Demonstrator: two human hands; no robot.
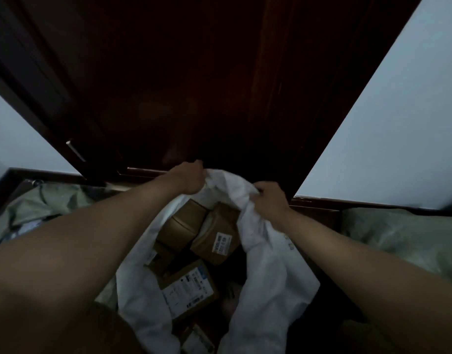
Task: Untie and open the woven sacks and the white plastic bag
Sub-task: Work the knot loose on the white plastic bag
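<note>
A: L hand [187,178]?
B: Fingers curled tight on the far rim of the white plastic bag [270,272], up by the foot of the dark door [194,85].
A: R hand [269,199]?
B: Same, fist bunched on the bag's right rim, just beside the L, w/ a fold of plastic between them.
A: So the bag's where, relative to them?
B: Hangs below & toward the person from both hands, mouth pulled open btwn the forearms. Cardboard boxes [214,238] w/ labels show inside.
A: And the sacks?
B: Greenish woven sack [40,208] left of the L arm, another sack [398,236] right of the R arm, both apart from the hands. Can't tell if tied, too dim.
A: Beyond?
B: Pale wall [398,123] either side of the door.
</note>
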